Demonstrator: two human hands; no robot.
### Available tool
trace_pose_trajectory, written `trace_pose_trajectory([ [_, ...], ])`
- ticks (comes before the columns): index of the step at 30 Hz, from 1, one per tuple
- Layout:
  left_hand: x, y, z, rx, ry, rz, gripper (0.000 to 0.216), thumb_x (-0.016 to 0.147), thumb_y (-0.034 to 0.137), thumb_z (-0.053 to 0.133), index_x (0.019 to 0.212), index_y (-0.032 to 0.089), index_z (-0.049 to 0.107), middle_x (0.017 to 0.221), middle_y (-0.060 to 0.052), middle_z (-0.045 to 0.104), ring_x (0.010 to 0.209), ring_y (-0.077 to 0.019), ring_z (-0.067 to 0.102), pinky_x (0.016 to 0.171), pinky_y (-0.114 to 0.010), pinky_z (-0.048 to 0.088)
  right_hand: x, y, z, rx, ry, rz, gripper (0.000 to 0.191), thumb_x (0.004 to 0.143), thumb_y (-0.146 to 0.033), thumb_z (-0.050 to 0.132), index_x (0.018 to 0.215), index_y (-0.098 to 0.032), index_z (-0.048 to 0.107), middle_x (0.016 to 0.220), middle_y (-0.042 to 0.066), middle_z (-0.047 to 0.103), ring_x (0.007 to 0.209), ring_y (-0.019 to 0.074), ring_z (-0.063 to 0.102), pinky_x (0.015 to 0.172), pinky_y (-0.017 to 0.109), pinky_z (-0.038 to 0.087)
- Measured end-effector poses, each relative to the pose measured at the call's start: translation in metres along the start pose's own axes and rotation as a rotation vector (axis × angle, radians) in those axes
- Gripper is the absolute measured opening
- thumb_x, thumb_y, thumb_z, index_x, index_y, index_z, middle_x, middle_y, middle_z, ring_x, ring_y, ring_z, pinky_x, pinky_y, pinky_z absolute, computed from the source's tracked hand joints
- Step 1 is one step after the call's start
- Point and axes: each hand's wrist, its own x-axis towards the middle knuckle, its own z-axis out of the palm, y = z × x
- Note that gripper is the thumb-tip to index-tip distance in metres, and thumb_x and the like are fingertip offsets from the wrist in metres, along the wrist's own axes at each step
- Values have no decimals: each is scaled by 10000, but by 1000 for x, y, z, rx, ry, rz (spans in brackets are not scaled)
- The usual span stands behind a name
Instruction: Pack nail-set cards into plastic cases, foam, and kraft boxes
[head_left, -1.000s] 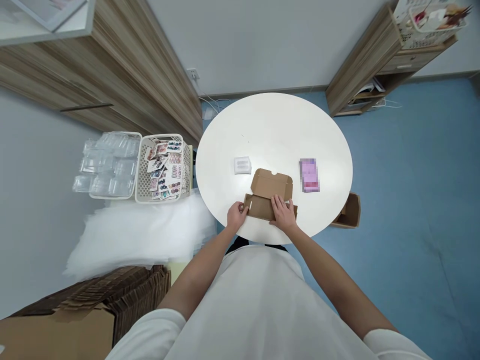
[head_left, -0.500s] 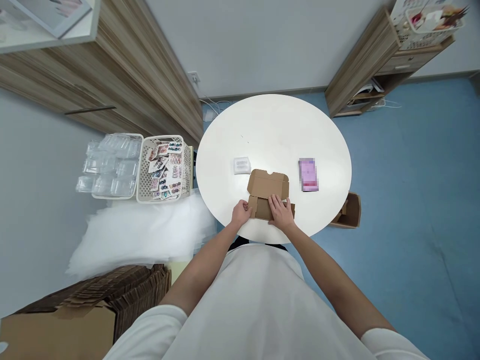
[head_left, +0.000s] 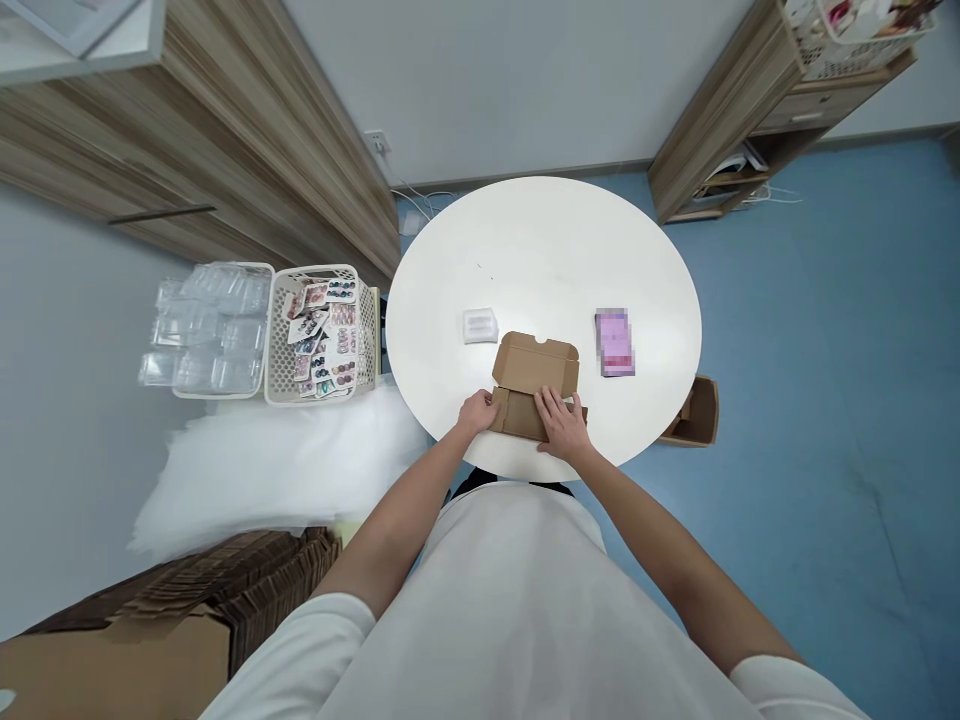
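A small brown cardboard box [head_left: 534, 368] lies half-folded near the front edge of the round white table [head_left: 547, 250], its lid flap standing open toward the far side. My left hand [head_left: 478, 412] grips the box's left end flap with curled fingers. On the box's front panel rests my right hand [head_left: 561, 424], pressing down with its fingers spread flat. A small clear plastic case [head_left: 480, 325] lies just beyond the box to the left. A pink card pack [head_left: 614, 342] lies to the right.
Left of the table stand a white basket [head_left: 324, 335] of colourful cards and a tray of clear plastic cases [head_left: 206, 330]. White bags [head_left: 277, 465] and flat cardboard stacks [head_left: 187, 590] lie at the near left. A brown bin [head_left: 694, 412] sits under the table's right edge.
My left hand has pushed the box's left end flap inward, so the box is narrower now. My right hand has stayed pressed on the front panel.
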Motion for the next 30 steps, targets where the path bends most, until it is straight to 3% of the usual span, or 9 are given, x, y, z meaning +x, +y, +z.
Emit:
trace_pose_trajectory([
  [10, 4, 2, 6, 234, 56, 43, 183, 721, 260, 523, 891, 191, 520, 871, -63, 629, 786, -200, 591, 569, -252, 395, 0, -3, 1, 32, 20, -5, 1053, 563, -412, 706, 1391, -127, 121, 1451, 151, 133, 1334, 328, 3, 1036, 578, 8],
  [20, 1, -3, 8, 237, 103, 83, 192, 745, 273, 515, 912, 178, 520, 834, -67, 621, 776, -202, 593, 604, -269, 420, 5, -3, 0, 34, 23, -30, 1044, 577, -381, 702, 1394, -144, 98, 1457, 138, 112, 1334, 321, 34, 1036, 573, 9],
  [22, -8, -9, 6, 192, 121, 140, 296, 766, 362, 506, 990, 168, 508, 898, -78, 618, 823, -199, 590, 656, -280, 438, 8, -3, -1, 30, 26, -42, 1054, 570, -380, 707, 1395, -144, 94, 1456, 140, 116, 1335, 321, 27, 1036, 573, 7],
  [25, -24, -16, 0, 229, 252, 310, 644, 716, 532, 521, 1196, 119, 403, 1147, -148, 527, 1039, -239, 514, 816, -327, 422, 13, -1, -3, 28, 36, -68, 1074, 552, -382, 716, 1394, -138, 95, 1452, 148, 135, 1335, 325, 17, 1036, 575, 5],
  [27, -32, -17, -3, 356, 316, 476, 864, 639, 601, 561, 1297, 106, 302, 1308, -173, 393, 1197, -284, 375, 960, -383, 322, 17, 0, -4, 31, 43, -88, 1072, 549, -381, 718, 1393, -139, 104, 1446, 153, 155, 1335, 325, 15, 1037, 574, 4],
  [30, -32, -11, -2, 573, 267, 672, 1046, 561, 621, 612, 1369, 115, 183, 1428, -157, 210, 1313, -311, 151, 1061, -447, 104, 25, 1, -7, 28, 44, -117, 1052, 555, -370, 716, 1391, -145, 119, 1440, 155, 179, 1336, 320, 25, 1037, 572, 0],
])
